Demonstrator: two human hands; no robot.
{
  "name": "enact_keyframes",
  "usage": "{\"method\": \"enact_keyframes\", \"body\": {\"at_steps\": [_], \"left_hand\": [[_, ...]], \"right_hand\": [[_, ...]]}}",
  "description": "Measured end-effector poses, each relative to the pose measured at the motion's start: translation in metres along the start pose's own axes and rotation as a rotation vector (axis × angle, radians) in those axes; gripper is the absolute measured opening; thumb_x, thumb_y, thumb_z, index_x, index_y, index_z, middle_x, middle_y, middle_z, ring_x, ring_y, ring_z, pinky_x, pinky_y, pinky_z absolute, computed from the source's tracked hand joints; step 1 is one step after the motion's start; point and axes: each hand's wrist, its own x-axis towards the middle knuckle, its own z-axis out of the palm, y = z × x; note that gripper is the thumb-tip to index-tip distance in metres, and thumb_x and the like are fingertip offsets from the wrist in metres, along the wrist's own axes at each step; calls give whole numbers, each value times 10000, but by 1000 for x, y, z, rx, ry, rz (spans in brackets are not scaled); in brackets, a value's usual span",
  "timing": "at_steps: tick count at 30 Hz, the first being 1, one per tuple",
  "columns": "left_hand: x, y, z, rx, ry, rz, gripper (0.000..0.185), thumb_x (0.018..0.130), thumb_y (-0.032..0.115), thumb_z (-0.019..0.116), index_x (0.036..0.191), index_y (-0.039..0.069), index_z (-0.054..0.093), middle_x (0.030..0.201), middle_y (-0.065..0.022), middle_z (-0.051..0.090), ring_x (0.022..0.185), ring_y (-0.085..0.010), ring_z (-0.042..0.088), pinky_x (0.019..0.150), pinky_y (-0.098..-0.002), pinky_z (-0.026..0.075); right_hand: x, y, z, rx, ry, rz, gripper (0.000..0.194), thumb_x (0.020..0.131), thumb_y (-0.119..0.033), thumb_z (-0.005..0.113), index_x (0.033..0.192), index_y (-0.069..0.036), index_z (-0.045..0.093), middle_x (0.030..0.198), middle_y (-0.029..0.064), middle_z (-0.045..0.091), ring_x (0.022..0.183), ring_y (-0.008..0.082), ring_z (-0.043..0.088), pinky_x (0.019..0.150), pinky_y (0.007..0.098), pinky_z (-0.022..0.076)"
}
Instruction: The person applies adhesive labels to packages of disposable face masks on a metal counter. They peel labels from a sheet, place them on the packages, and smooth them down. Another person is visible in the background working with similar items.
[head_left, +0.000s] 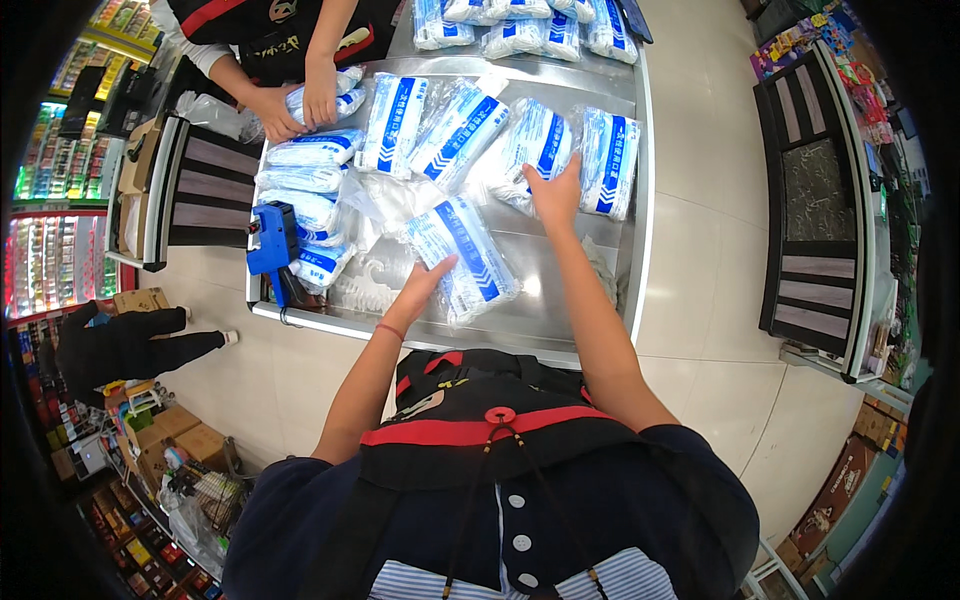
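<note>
My left hand (421, 291) grips the lower left edge of a clear plastic pack of face masks (466, 259) with a blue printed band, thumb on top. The pack is tilted above the steel table. My right hand (556, 196) has its thumb and fingers around the lower right of a second mask pack (531, 139). A third pack (609, 161) lies just right of that hand. Two more, a left pack (391, 124) and a slanted pack (459, 135), lie further left. Crumpled clear plastic (394, 199) sits between the packs.
Across the table (540, 296), a co-worker's hands (296, 109) rest on mask packs. Stacked packs (307, 180) line the left edge, near a blue handheld tool (274, 240). More packs (517, 34) lie at the far end. Display stands (817, 202) flank the aisle; a person (120, 349) bends at left.
</note>
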Motion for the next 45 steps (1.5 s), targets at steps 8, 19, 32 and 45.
{"method": "enact_keyframes", "body": {"at_steps": [8, 19, 32, 45], "left_hand": [[-9, -3, 13, -433, 71, 12, 660, 998, 551, 313, 1417, 46, 381, 1356, -113, 526, 1188, -267, 558, 985, -423, 474], [-10, -20, 5, -250, 234, 106, 627, 958, 603, 417, 1368, 144, 301, 1333, -66, 479, 1228, -213, 485, 1039, -381, 404], [8, -32, -1, -185, 136, 119, 914, 953, 577, 462, 1498, 14, -8, 1470, -199, 293, 1357, -272, 309, 1117, -358, 256], [20, -42, 2, -357, -72, 11, 594, 975, 525, 424, 1357, 71, 469, 1205, -109, 621, 1075, -279, 613, 948, -464, 491]], "right_hand": [[-144, 3, -39, -30, -484, -439, 858, 724, -419, 797, 1392, -47, 407, 1139, 226, 526, 1050, 391, 538, 919, 456, 434], [-54, 35, -34, -317, 52, -541, 671, 812, -426, 708, 1300, -14, 503, 1162, 256, 565, 1130, 404, 503, 984, 481, 376], [-11, 10, -83, 301, 9, 68, 823, 732, -344, 756, 1390, -1, 400, 1308, 265, 510, 1134, 373, 549, 988, 389, 407], [-165, -34, -82, -352, -621, -619, 814, 735, -490, 771, 1419, -182, 453, 1352, 227, 374, 1177, 377, 409, 1016, 471, 330]]}}
